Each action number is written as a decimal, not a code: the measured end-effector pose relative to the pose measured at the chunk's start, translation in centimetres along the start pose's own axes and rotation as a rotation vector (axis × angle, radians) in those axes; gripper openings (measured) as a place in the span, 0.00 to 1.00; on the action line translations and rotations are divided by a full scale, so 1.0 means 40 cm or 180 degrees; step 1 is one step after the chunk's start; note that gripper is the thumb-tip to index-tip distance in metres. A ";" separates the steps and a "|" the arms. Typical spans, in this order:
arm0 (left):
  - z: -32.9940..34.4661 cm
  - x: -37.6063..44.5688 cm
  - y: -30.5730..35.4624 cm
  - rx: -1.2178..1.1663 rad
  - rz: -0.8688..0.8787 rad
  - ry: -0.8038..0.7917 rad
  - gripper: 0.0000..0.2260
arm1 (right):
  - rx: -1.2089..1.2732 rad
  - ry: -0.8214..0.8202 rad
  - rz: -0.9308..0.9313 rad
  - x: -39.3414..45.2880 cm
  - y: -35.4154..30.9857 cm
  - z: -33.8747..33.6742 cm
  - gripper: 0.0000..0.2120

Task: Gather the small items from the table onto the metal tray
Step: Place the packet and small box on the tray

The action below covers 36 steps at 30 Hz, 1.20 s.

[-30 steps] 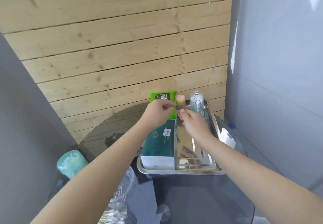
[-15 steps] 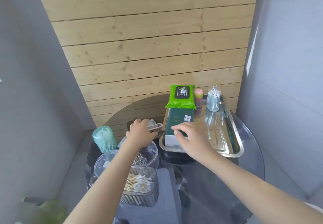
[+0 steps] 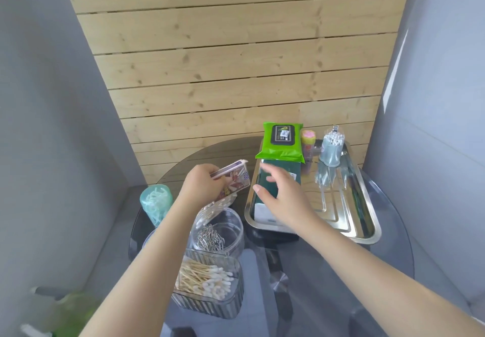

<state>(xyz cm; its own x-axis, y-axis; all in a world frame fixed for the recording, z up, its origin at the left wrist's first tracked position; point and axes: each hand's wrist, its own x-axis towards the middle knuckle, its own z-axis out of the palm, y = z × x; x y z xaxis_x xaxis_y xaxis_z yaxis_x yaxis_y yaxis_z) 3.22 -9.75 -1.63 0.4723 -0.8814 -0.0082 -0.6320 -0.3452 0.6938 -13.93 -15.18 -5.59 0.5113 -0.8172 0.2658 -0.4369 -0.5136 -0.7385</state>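
The metal tray (image 3: 349,221) lies on the right of the round glass table. In it are a dark green tissue pack (image 3: 286,170), a bright green wipes pack (image 3: 282,142), a pink-topped small tube (image 3: 307,141) and a clear cotton-swab holder (image 3: 331,150). My left hand (image 3: 203,188) grips a small patterned box (image 3: 233,179), tilted and lifted just left of the tray. My right hand (image 3: 282,196) hovers with fingers spread over the tissue pack, holding nothing.
Left of the tray stand a clear jar of paper clips (image 3: 217,234), a ribbed box of cotton swabs (image 3: 207,283), a packet of swabs (image 3: 210,212) and a teal cup (image 3: 156,202). A wooden slat wall rises behind; grey panels flank both sides.
Both hands left the far end of the tray. My left hand reached left, took the patterned box and raised it. My right hand drew back over the tissue pack.
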 end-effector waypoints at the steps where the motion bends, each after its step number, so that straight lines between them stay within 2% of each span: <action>1: -0.017 -0.008 0.007 -0.0250 0.0074 -0.0090 0.04 | 0.0241 -0.0076 0.0044 0.008 -0.008 -0.004 0.29; 3: -0.039 -0.026 0.020 -0.0681 0.0165 -0.0428 0.03 | 0.0723 -0.0236 0.0175 0.025 -0.024 -0.012 0.30; 6: -0.038 -0.036 0.015 -0.1023 0.0260 -0.0733 0.03 | 0.1019 -0.0287 0.0313 0.040 -0.029 -0.013 0.12; 9: -0.027 0.001 -0.019 -0.0508 0.0171 -0.0575 0.15 | 0.0901 0.0008 0.0412 0.040 -0.016 0.006 0.05; 11: -0.019 0.029 -0.051 0.0223 -0.0004 -0.0531 0.25 | 0.0809 0.0232 0.0478 0.037 -0.008 0.011 0.04; 13: 0.001 0.044 -0.076 0.0817 -0.0227 -0.0685 0.29 | 0.0846 0.0375 0.0536 0.036 -0.007 0.010 0.05; 14: 0.013 0.050 -0.083 0.0946 -0.0304 -0.0749 0.25 | 0.0853 0.0420 0.0552 0.036 -0.006 0.008 0.05; 16: 0.030 0.050 -0.086 0.1038 -0.0320 -0.0682 0.07 | 0.0845 0.0443 0.0590 0.036 -0.004 0.006 0.07; 17: 0.035 0.053 -0.087 0.1001 -0.0336 -0.0568 0.07 | 0.0857 0.0430 0.0609 0.035 -0.003 0.003 0.07; 21: 0.028 0.057 -0.074 0.0662 -0.0270 -0.0031 0.18 | 0.1028 0.0392 0.0677 0.035 0.000 -0.007 0.06; 26: -0.011 0.038 -0.007 0.0382 0.0124 0.0756 0.16 | 0.1224 0.0560 0.0793 0.032 -0.002 -0.029 0.08; 28: -0.019 0.028 0.033 0.0245 0.0291 0.0817 0.16 | 0.1197 0.0751 0.0759 0.026 -0.001 -0.053 0.09; 32: 0.000 0.012 0.111 0.0041 0.0429 0.0713 0.23 | 0.1209 0.1136 0.0695 0.014 0.008 -0.120 0.07; 36: 0.058 0.025 0.189 -0.0118 0.0432 0.0445 0.20 | 0.1226 0.1516 0.0811 0.002 0.040 -0.199 0.09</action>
<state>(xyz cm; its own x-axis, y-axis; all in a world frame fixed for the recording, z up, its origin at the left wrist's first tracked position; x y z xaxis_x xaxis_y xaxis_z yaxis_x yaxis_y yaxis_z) -2.49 -13.98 1.93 0.4667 -0.8647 0.1856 -0.6738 -0.2118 0.7079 -20.47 -18.15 -1.83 0.0051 -0.9724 0.2332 -0.1598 -0.2310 -0.9597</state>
